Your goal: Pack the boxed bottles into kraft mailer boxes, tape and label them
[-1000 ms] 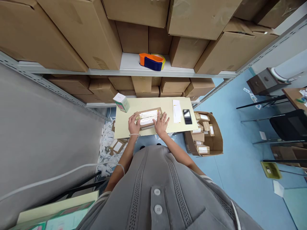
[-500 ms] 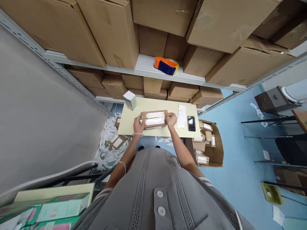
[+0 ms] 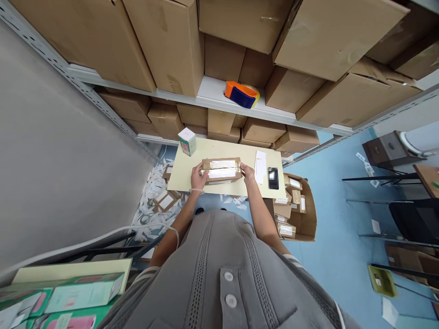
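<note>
A flat brown cardboard parcel with white labels and clear tape lies on the pale yellow table. My left hand grips its left end, fingers curled round the edge. At the parcel's right end my right hand holds on with bent fingers. Both hands press against the parcel from opposite sides.
A small white and green box stands at the table's back left. A white paper slip and a black phone lie to the right. An open carton of parcels sits on the floor right. An orange and blue tape dispenser rests on the shelf.
My right hand has slid from flat on the parcel's top to gripping its right end. The left hand stays at the left end. The view tilted slightly.
</note>
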